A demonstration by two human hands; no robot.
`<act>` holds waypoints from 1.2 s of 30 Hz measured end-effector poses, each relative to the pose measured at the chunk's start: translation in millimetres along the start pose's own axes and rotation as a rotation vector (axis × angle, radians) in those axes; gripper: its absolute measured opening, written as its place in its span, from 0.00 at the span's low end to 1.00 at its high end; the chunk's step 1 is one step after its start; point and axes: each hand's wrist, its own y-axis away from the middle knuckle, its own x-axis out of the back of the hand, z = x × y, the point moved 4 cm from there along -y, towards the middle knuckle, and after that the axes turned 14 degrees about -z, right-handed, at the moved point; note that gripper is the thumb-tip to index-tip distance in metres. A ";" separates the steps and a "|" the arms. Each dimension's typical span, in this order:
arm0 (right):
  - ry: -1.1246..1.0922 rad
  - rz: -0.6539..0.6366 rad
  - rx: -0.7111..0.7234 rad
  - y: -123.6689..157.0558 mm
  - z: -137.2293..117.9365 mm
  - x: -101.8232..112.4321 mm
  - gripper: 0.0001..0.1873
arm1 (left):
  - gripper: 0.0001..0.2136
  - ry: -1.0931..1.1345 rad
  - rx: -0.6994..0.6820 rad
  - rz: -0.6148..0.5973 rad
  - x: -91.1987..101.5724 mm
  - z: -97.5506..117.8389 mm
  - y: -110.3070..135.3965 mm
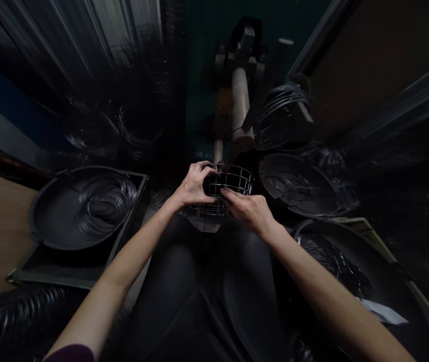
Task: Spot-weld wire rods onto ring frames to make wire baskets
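A round wire basket (pixel 242 180) of thin metal rods sits in front of me, just beneath the electrode of a green machine (pixel 220 151). My left hand (pixel 195 185) is curved around the basket's left side, thumb low and fingers over the upper rim. From the right, my right hand (pixel 247 207) grips the near side, its fingertips on the wires. A thick metal cylinder (pixel 241 108) juts from the machine above the basket. The basket's lower part is dim, and the exact contact with the electrode cannot be made out.
On the left, a black basin (pixel 58 216) holds wire rings (pixel 107 203). Two more dark basins, a farther one (pixel 293 166) and a nearer one (pixel 384 271), stand at right with wire pieces inside. A wire bundle (pixel 282 105) hangs beside the machine. Black ribbed coils (pixel 18 311) lie lower left.
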 end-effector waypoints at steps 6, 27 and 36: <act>0.020 0.027 0.005 -5.3 3.3 -0.3 0.17 | 0.29 0.013 0.014 0.007 2.0 -2.0 -3.7; -0.282 0.276 -0.181 -14.7 32.6 3.5 0.09 | 0.30 0.061 0.103 -0.025 15.7 -22.6 -32.2; -0.340 0.278 -0.262 -40.9 47.9 4.9 0.07 | 0.34 0.049 0.176 -0.021 23.1 -34.4 -59.4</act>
